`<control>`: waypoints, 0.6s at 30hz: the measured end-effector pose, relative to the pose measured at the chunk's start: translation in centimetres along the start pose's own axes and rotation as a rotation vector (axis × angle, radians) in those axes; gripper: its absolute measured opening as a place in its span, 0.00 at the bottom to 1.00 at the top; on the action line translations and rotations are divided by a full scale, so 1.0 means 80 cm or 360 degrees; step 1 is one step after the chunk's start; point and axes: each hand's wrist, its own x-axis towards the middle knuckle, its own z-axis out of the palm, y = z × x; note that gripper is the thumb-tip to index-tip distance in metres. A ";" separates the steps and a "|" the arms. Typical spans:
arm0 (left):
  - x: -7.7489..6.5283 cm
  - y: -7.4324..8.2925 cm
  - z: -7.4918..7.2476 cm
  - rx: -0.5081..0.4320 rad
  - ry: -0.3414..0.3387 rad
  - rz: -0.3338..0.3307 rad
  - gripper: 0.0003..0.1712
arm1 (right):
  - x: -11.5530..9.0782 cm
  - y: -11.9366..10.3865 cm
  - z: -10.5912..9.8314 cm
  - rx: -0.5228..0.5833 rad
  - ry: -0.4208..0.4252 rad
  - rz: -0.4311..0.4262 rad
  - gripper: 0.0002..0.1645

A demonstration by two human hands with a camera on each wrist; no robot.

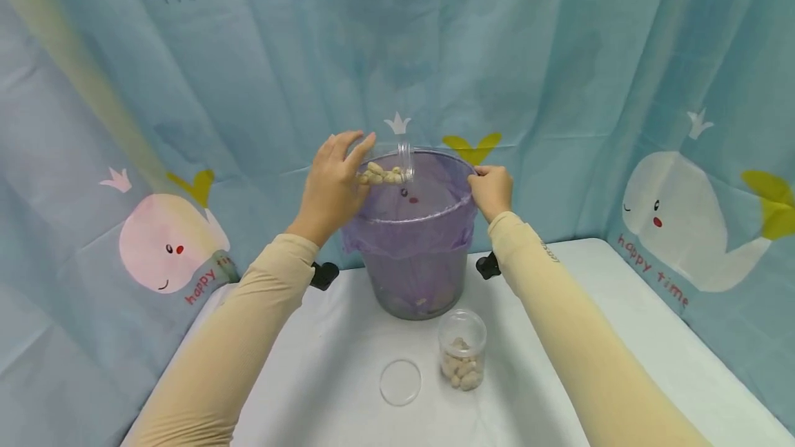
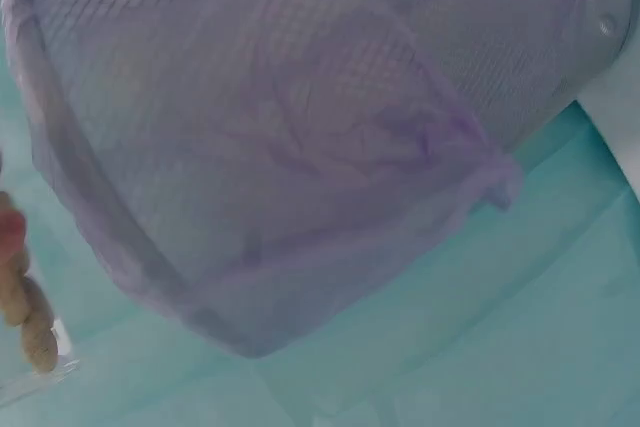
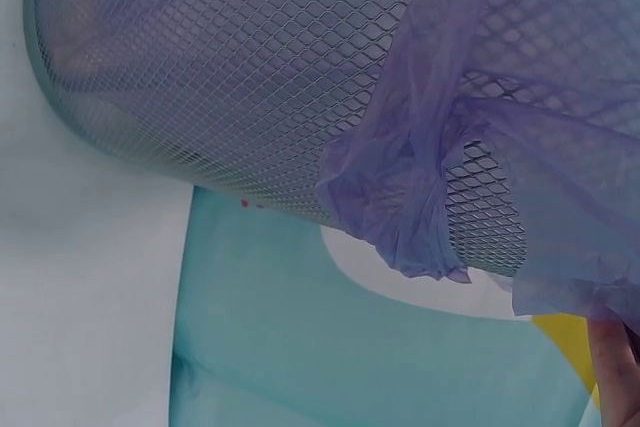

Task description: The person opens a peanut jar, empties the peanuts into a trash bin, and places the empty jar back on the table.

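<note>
My left hand [image 1: 335,181] grips a clear plastic jar [image 1: 406,157] of peanuts [image 1: 380,174], tipped on its side over the rim of a mesh trash bin [image 1: 416,281]. The jar's mouth points right, with the peanuts lying along its lower side. In the left wrist view, peanuts [image 2: 38,332] show at the left edge. A thin purple bag [image 1: 410,233] lines the bin and folds down outside its rim. My right hand [image 1: 493,190] pinches the bagged rim on the right side; in the right wrist view a finger [image 3: 612,367] shows beside the bag [image 3: 400,187].
A second clear jar [image 1: 462,350], upright and lidless with peanuts inside, stands in front of the bin. To its left a round clear lid [image 1: 400,382] lies on the white table [image 1: 335,350]. Blue printed curtains [image 1: 298,74] hang close behind the bin and along both sides.
</note>
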 end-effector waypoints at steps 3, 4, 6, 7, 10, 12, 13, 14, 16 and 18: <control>-0.001 0.002 0.004 0.0090 -0.0047 0.0116 0.38 | 0.001 0.001 -0.002 -0.0014 0.0011 0.0005 0.22; -0.003 0.002 0.007 0.0110 -0.0069 0.0152 0.37 | 0.002 0.001 -0.002 -0.0015 0.0012 0.0010 0.22; -0.007 0.002 0.012 0.0121 -0.0124 0.0189 0.36 | 0.002 0.000 -0.002 -0.0013 0.0012 0.0014 0.22; -0.009 0.002 0.013 0.0113 -0.0140 0.0188 0.36 | 0.002 0.000 -0.002 -0.0014 0.0010 0.0014 0.22; -0.008 0.002 0.011 0.0065 -0.0071 0.0130 0.36 | 0.002 0.001 -0.003 -0.0008 -0.0001 0.0007 0.22; -0.003 0.001 0.008 0.0047 0.0015 0.0070 0.37 | 0.002 0.001 -0.003 -0.0007 0.0006 0.0003 0.22; 0.000 0.001 0.007 0.0040 0.0045 0.0049 0.38 | 0.003 0.002 -0.003 -0.0008 0.0009 0.0004 0.22; 0.002 0.000 0.005 0.0043 0.0062 0.0039 0.38 | 0.003 0.002 -0.004 -0.0008 0.0010 0.0005 0.22; 0.005 -0.001 0.004 0.0057 0.0057 0.0032 0.38 | 0.003 0.002 -0.004 -0.0006 0.0014 0.0006 0.22; 0.005 -0.002 0.004 0.0071 -0.0003 0.0053 0.36 | 0.003 0.002 -0.004 -0.0011 0.0015 0.0006 0.22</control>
